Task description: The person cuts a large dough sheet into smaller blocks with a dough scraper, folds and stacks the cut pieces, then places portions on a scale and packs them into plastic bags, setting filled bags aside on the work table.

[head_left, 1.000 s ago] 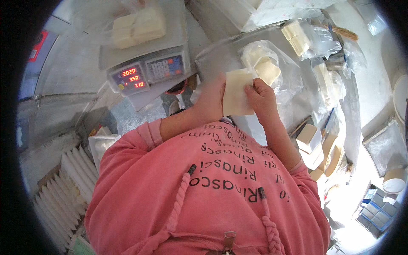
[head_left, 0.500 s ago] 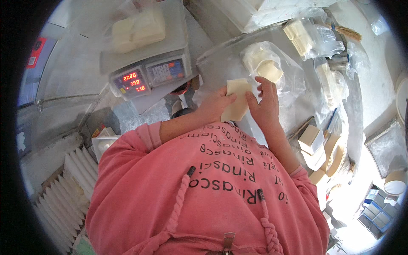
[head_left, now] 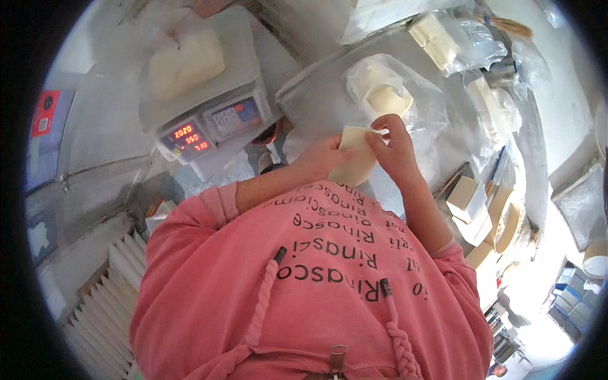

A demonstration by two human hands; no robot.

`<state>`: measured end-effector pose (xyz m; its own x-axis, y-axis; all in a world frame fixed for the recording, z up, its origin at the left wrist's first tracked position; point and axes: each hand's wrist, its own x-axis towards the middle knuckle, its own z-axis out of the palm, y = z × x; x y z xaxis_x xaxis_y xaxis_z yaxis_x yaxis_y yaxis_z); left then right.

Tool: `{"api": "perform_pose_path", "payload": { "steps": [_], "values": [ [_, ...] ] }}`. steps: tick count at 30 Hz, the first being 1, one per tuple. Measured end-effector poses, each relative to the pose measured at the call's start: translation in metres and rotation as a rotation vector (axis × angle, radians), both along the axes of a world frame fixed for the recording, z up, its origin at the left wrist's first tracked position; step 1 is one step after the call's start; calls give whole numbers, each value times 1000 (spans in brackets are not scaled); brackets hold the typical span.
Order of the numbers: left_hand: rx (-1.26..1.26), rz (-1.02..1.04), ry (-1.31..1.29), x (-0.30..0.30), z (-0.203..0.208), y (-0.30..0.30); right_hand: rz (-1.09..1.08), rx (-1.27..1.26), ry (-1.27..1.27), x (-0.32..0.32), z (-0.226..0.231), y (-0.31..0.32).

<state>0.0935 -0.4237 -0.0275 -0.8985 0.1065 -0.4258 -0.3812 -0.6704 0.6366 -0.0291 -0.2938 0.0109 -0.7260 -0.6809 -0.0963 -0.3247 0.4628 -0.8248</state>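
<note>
A stack of thin, pale yellow dough wrappers (head_left: 356,161) is held upright in front of my chest. My left hand (head_left: 324,156) grips it along its left edge, thumb across the face. At its top right corner, my right hand (head_left: 394,149) pinches with thumb and fingers; how many sheets they hold is too small to tell. Just beyond my right hand lies an open clear plastic bag (head_left: 425,120) with more pale wrappers (head_left: 389,99) inside it.
At the far left, a scale (head_left: 244,79) with lit red digits carries a bagged pale block (head_left: 187,66). More bagged wrappers (head_left: 434,41) lie at the far right, near a straw brush (head_left: 506,25). White boxes (head_left: 467,197) stand to my right. White upright slats (head_left: 104,307) are at lower left.
My right thumb and fingers have come together at the corner of the stack. My left hand keeps its hold. The whole view has shifted slightly.
</note>
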Motion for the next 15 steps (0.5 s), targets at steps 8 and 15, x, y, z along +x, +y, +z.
{"api": "perform_pose_path", "payload": {
  "steps": [8,15],
  "values": [
    [-300,-115,33,-74,14,6,-491,-449,-1067,-10,-14,30],
    [-340,205,-116,-155,-17,29,-701,-732,-1334,-66,-26,27]
  ]
}}
